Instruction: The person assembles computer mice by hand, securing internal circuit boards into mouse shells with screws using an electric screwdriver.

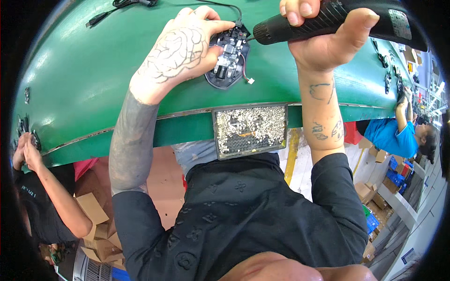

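An opened computer mouse (226, 61) lies on the green table, its circuit board and clear plastic parts bare. My left hand (180, 51) grips it from the left, the index finger at its far end by the cable and the thumb on its near left part. In my right hand (323, 40) is a black electric screwdriver (300, 25), held nearly level and pointing left. Its thin bit meets the mouse's upper right edge; the exact contact is too small to tell. A short wire with a white connector (251, 81) hangs off the mouse's right side.
A black tray of small screws (251, 129) sits at the table's near edge. A black cable with a USB plug (97, 18) lies at far left. Co-workers sit left (51, 187) and right (396, 133), with black parts by them. Cardboard boxes (96, 225) stand below left.
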The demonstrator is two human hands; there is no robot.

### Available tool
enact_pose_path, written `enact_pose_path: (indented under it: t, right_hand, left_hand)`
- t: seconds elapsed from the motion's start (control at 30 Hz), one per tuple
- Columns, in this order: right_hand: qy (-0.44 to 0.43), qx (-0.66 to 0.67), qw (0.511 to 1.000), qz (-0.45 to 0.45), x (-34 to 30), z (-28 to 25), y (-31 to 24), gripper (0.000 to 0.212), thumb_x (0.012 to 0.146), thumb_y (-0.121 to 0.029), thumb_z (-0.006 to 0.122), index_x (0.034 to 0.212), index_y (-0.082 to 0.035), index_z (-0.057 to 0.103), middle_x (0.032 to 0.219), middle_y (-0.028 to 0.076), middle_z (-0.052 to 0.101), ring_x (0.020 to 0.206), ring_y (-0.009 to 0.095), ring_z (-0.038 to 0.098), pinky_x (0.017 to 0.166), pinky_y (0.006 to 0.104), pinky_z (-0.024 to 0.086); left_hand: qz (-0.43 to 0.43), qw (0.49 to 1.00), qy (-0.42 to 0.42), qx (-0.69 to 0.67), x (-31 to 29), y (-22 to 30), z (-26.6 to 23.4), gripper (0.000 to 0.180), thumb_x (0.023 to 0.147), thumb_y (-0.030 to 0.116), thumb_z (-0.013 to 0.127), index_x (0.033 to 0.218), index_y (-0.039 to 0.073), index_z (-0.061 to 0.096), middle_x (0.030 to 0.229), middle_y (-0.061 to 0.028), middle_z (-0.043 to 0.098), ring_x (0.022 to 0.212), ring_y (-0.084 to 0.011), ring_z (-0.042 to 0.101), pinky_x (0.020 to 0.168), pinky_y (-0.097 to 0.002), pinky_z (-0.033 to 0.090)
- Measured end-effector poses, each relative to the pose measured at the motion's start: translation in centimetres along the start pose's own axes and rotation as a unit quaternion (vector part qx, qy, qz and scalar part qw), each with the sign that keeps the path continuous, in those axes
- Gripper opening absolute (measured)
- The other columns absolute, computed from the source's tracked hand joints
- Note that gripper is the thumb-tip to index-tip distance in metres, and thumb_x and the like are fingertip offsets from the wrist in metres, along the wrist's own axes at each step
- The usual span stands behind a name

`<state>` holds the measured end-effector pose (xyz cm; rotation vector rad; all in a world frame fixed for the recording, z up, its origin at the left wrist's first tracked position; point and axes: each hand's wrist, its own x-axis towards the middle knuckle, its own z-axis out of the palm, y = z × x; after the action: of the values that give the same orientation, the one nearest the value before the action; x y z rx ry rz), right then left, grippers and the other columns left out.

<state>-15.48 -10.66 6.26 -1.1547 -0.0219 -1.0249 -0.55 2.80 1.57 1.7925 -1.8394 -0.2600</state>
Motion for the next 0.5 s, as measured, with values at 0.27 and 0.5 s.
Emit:
enact_pose_path:
  t: [0.27,0.5]
  right_hand:
    - [-0.013,-0.107,0.994,0.008,0.0,-1.8,1.0,0.057,0.094,-0.052,0.061,0.119,-0.003,0.046,0.071,0.005,0.055,0.056,0.014,0.051,0.056,0.0260,0.046]
    - [-0.047,-0.101,0.994,-0.008,-0.2,-1.0,1.6,0.051,0.090,-0.040,0.072,0.113,-0.002,0.047,0.071,0.005,0.055,0.059,0.014,0.053,0.054,0.0262,0.046]
  left_hand:
    - [-0.013,0.999,0.008,-0.051,0.6,1.7,-1.2,0.037,0.074,0.007,0.068,0.111,0.001,0.068,0.102,-0.0146,0.060,0.098,-0.0327,0.056,0.088,-0.0402,0.046]
    - [0.001,0.999,-0.006,-0.036,0.5,1.6,-0.6,0.039,0.077,0.010,0.070,0.114,0.001,0.066,0.105,-0.0150,0.058,0.099,-0.0324,0.055,0.089,-0.0402,0.046]
